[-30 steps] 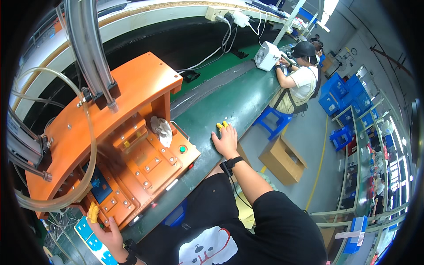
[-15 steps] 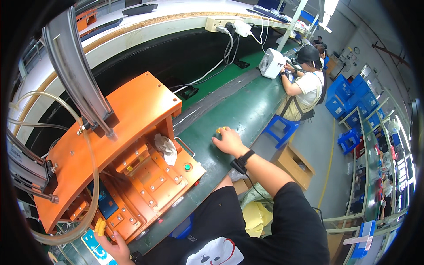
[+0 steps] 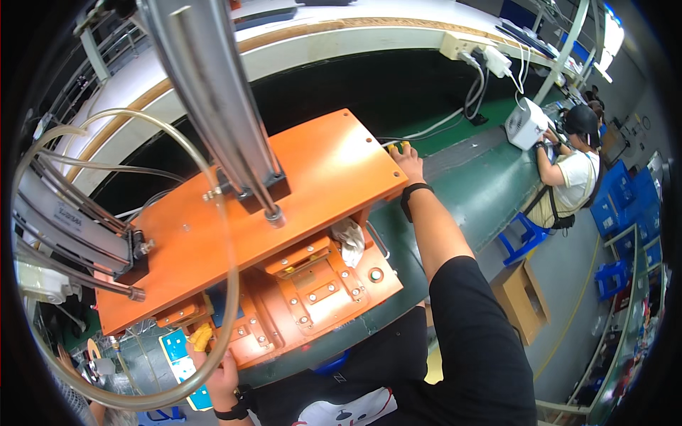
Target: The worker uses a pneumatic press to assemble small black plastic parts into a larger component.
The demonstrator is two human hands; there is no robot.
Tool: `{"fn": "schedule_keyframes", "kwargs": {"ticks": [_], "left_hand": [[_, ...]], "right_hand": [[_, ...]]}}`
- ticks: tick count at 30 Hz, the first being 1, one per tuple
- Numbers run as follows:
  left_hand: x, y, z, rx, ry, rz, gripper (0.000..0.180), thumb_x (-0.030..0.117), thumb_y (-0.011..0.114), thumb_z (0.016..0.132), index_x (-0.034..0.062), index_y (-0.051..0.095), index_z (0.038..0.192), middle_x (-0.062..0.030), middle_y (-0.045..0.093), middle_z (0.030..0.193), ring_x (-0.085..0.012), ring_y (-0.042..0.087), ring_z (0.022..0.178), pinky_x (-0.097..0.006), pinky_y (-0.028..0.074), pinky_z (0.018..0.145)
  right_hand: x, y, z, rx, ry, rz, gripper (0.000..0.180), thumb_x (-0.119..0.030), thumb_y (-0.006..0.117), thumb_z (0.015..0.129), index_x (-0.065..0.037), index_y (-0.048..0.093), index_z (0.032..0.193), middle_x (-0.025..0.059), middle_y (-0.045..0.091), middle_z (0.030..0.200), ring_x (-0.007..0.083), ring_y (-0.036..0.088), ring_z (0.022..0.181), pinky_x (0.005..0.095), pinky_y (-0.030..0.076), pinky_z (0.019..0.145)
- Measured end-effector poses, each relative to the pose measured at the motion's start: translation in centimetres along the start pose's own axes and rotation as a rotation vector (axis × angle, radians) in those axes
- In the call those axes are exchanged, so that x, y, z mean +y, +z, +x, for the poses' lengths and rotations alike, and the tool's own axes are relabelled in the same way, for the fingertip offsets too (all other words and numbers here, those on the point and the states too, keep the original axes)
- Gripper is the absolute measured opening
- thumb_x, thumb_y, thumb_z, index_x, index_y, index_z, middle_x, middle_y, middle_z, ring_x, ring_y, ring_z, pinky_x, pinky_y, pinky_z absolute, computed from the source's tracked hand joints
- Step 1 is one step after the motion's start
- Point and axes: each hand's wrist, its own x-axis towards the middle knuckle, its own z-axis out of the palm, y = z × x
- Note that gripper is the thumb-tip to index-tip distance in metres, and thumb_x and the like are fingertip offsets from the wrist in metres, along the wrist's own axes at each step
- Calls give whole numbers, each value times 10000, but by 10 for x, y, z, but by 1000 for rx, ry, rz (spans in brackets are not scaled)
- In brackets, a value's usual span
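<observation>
My right hand point(image 3: 410, 163) is stretched forward past the back right corner of the orange press machine point(image 3: 305, 184). Its fingers close over a small yellow part point(image 3: 399, 148) above the green conveyor point(image 3: 490, 192). A black band sits on that wrist. My left hand point(image 3: 224, 376) is low at the left, against the machine's front base, beside a yellow piece point(image 3: 201, 337) and a blue plate point(image 3: 177, 355); its fingers are partly hidden. A crumpled white cloth point(image 3: 348, 238) lies inside the machine's opening, near a round button point(image 3: 375, 274).
A metal rail point(image 3: 213, 106) and clear hoses point(image 3: 142, 142) rise over the machine. A seated person point(image 3: 568, 177) works at a white device point(image 3: 526, 124) on the right. A power strip point(image 3: 472, 50), a cardboard box point(image 3: 522, 298) and blue crates point(image 3: 611, 213) stand around.
My right hand has moved with the yellow part from the open belt up toward the machine's back right corner. My left hand stays at the machine's lower left.
</observation>
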Motion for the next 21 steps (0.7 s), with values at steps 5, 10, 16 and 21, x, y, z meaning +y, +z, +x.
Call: {"fn": "schedule_keyframes", "kwargs": {"ticks": [5, 10, 16, 21], "left_hand": [[-6, 0, -3, -1, 53, 126, 455, 9, 597, 888, -24, 565, 1340, -189, 489, 1409, -336, 518, 1322, -414, 381, 1139], [-8, 6, -3, 113, 110, 100, 427, 48, 626, 903, -31, 583, 1321, -225, 519, 1411, -391, 485, 1341, -443, 356, 1141], [-19, 5, -5, 72, 101, 140, 433, 63, 603, 942, -41, 555, 1360, -226, 528, 1368, -400, 486, 1304, -464, 328, 1151], [-13, 8, 1, 50, 135, 186, 417, 91, 606, 961, -31, 565, 1357, -222, 552, 1359, -411, 480, 1305, -481, 329, 1148]], "right_hand": [[-15, -19, -12, 83, -239, -180, 258, -279, 730, 886, -189, 753, 1126, 83, 625, 1264, 291, 550, 1263, 475, 474, 984], [-12, -35, -51, 346, -466, 33, 178, -257, 721, 885, -121, 745, 997, 102, 663, 1051, 318, 621, 1066, 464, 487, 896], [18, -135, -154, 364, -426, 268, 220, -240, 731, 915, -31, 693, 973, 129, 663, 959, 325, 633, 939, 433, 489, 831], [26, -227, -239, 215, -270, 957, 161, -151, 650, 1019, 9, 665, 1027, 46, 660, 906, 127, 648, 828, 297, 506, 754]]}}
